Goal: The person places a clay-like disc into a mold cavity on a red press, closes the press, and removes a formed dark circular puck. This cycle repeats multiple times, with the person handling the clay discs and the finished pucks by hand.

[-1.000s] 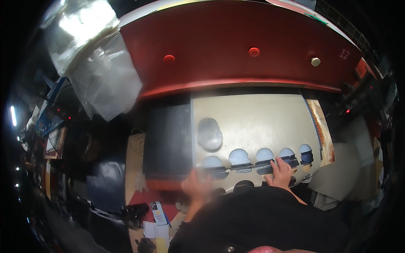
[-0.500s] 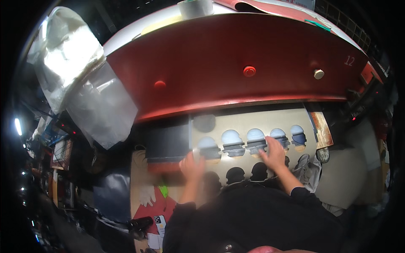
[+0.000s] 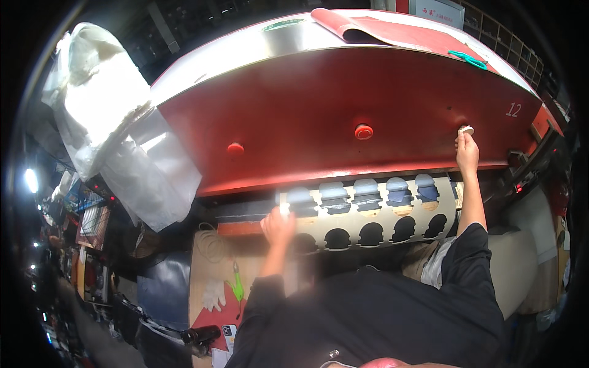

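A beige sheet [image 3: 362, 228] with rows of rounded cut-out holes lies below the big red machine panel [image 3: 294, 110]. At its left end my left hand [image 3: 279, 228] is closed on the edge, slightly blurred, its fingertips partly unclear. My right arm reaches up to the panel's right side. There my right hand [image 3: 467, 152] is closed around a pale round knob [image 3: 469, 130]. Through the upper holes show dark blue and light grey surfaces; the lower holes look black.
Red buttons [image 3: 363, 131] sit on the panel. Teal-handled scissors [image 3: 469, 59] and a rolled red sheet [image 3: 368, 29] lie on top. Clear plastic bags [image 3: 144, 165] hang at left. A glove [image 3: 214, 295], green-handled tool [image 3: 238, 282] and phone [image 3: 229, 334] lie at lower left.
My right hand has left the sheet and moved up and right to the knob. My left hand stays at the sheet's left end. The view has tilted, showing more above the panel.
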A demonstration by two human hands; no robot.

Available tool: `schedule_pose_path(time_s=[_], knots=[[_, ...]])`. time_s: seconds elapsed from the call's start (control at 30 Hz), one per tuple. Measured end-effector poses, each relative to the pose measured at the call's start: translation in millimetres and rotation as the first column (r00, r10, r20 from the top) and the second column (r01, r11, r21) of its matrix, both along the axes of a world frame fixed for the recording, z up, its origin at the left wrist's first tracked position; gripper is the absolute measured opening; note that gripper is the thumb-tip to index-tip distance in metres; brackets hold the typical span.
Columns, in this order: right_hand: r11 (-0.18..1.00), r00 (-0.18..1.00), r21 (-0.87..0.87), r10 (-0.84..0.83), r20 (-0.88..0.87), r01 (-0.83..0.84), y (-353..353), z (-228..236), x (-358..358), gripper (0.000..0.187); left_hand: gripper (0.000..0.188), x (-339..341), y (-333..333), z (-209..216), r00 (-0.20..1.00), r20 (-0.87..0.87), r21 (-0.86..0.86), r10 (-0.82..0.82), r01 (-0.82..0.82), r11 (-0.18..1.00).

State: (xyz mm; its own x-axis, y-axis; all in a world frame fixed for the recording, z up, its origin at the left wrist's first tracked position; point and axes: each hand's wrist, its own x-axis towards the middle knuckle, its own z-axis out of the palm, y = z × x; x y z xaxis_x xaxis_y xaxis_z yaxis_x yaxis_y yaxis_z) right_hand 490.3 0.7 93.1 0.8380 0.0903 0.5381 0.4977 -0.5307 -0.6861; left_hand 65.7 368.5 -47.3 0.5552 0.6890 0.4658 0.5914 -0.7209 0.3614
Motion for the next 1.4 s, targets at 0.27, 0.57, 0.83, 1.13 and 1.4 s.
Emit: schedule_pose_path(time_s=[0.27, 0.57, 0.83, 1.13, 1.4], knots=[[0.979, 0.974, -0.069, 0.179, -0.138, -0.19, 54, -76, -93, 0.029, 0.04, -1, -1, -5, 1.0, -0.005, -0.067, 0.009, -0.009, 0.998], [0.832, 0.867, -0.258, 0.497, -0.045, -0.491, 135, -94, -200, 0.02, 0.044, -1, -3, 9, 0.997, -0.075, -0.17, 0.017, -0.03, 0.985], [0.8, 0.837, -0.248, 0.514, -0.186, -0.547, 148, -91, -245, 0.018, 0.044, -28, -28, 10, 0.999, -0.036, -0.167, 0.032, -0.037, 0.985], [0.75, 0.802, -0.295, 0.587, -0.115, -0.592, 235, -75, -325, 0.071, 0.057, -116, -101, 10, 0.995, -0.09, 0.036, 0.048, -0.045, 0.998], [0.726, 0.804, -0.381, 0.587, -0.091, -0.573, 234, -81, -405, 0.071, 0.055, -183, -151, 17, 0.986, -0.167, -0.039, 0.025, -0.032, 0.999]])
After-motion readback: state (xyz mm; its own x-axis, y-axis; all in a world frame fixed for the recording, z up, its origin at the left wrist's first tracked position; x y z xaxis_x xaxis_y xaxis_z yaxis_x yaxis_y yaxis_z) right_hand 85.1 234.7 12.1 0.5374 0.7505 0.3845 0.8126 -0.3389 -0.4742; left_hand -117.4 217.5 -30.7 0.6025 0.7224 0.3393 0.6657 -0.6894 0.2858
